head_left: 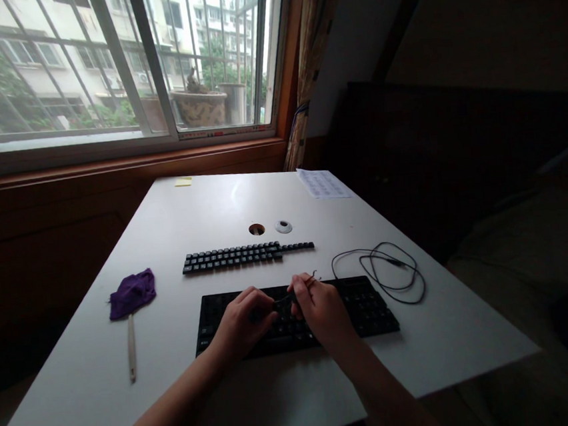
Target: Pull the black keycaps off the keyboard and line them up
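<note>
A black keyboard (368, 305) lies under both hands, with some of its keys removed. My right hand (317, 303) is closed around a thin wire tool (312, 278), whose bent ends stick out above the fingers. My left hand (246, 317) is curled in a pinch over the keyboard's middle. A dark thin piece (283, 301) shows between the two hands; its kind is too small to tell, and the left fingertips meet it. Behind the keyboard, loose black keycaps (232, 257) stand in neat rows.
The keyboard's cable (394, 262) lies coiled at right. At left, a purple cloth (132, 294) covers the top of a pale-handled tool (131, 348). A round hole (257, 229) and its cover (283, 226), a printed sheet (324, 183) and yellow notes (183, 182) are farther back on the white table (182, 410).
</note>
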Demonstrator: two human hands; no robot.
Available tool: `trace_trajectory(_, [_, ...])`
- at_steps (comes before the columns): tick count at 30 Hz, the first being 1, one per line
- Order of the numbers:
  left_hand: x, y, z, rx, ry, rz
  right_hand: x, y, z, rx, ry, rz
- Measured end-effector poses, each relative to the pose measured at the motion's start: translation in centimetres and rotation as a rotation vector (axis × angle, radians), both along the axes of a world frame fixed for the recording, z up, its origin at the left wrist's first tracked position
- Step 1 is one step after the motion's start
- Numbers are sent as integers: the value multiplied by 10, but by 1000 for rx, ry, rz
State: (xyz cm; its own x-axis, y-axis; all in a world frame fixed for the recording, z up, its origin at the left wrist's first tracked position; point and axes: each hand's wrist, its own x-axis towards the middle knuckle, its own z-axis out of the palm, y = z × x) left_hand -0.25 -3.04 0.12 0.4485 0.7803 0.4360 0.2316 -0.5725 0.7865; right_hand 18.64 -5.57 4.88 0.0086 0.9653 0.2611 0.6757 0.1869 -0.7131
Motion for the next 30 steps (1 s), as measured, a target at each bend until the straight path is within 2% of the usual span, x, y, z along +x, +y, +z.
trace_trajectory(3, [-1,0,2,-12,-13,24,2,2,-3,20,-57,-11])
trace_trajectory(7, [-2,1,3,-89,-33,49,9,6,-5,187,-165,-31])
trace_trajectory(10, [-3,2,0,-153,-68,69,17,10,-5,260,-153,46])
trace_trajectory(15, [-4,5,-3,-214,-98,78,27,13,-6,163,-15,293])
trace_trajectory(17, [-5,5,-4,-215,-96,73,28,14,-8,112,4,349])
trace_trajectory(22, [-4,5,-4,-192,-84,68,29,17,-14,40,7,403])
trace_trajectory(30, [-3,6,-2,-154,-28,62,25,20,-16,79,-14,467])
